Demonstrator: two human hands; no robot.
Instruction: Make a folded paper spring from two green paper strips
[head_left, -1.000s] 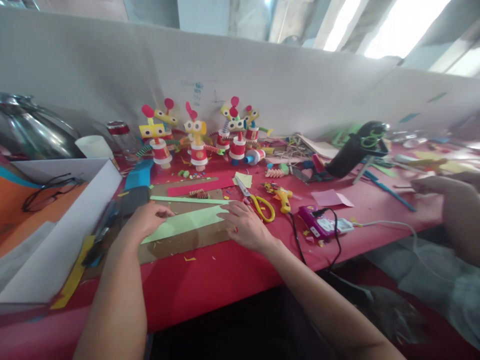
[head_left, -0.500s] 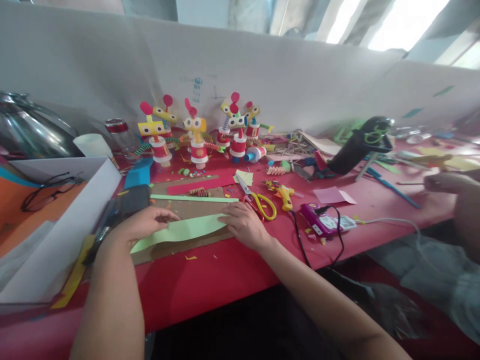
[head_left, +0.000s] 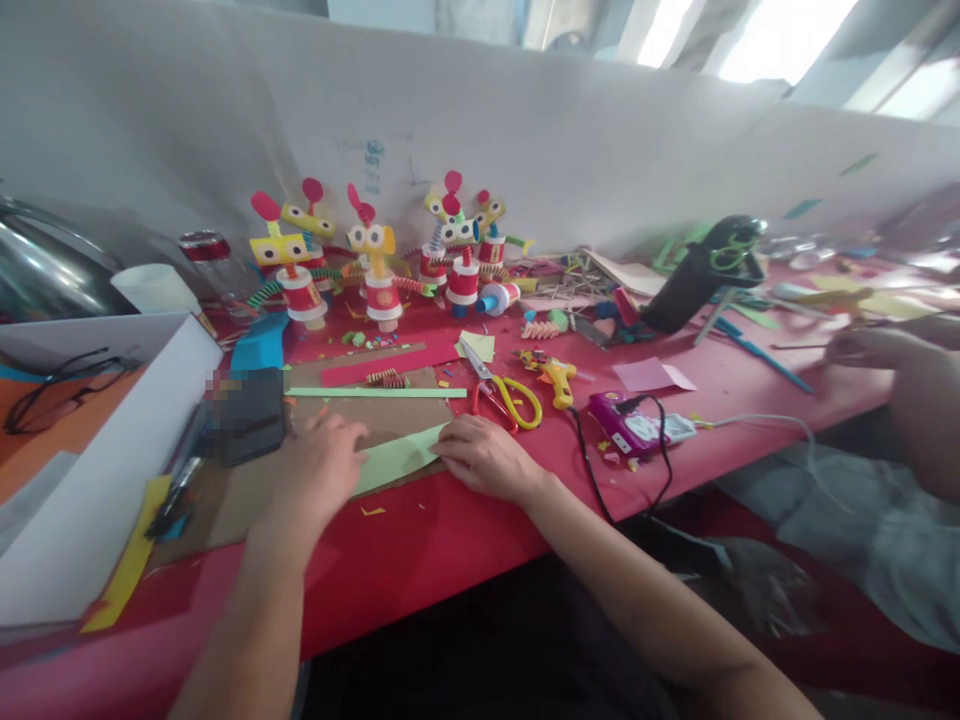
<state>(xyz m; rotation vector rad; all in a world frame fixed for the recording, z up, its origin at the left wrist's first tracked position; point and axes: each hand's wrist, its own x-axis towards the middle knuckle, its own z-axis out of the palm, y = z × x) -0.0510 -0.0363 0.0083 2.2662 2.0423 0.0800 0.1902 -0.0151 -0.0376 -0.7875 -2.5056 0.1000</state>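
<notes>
A light green paper strip (head_left: 397,458) lies over brown cardboard (head_left: 240,505) at the table's front edge. My right hand (head_left: 487,458) pinches the strip's right end between thumb and fingers. On its left part rests my left hand (head_left: 326,465), slightly blurred, with its fingers apart; the strip's left end is hidden under it. Behind the hands a narrow green strip (head_left: 379,393) lies flat on the cardboard. Scissors (head_left: 502,385) with yellow and red handles lie just beyond my right hand.
Paper-cup figures (head_left: 382,290) stand at the back. A yellow glue gun (head_left: 556,380) and purple power strip (head_left: 637,425) with cables lie right. At left are a phone (head_left: 255,415) and white box (head_left: 112,480). Another person's hand (head_left: 870,348) holds a thin stick far right.
My left hand has slid rightward along the green strip and its fingers have spread. The phone is now more exposed. The view has shifted slightly.
</notes>
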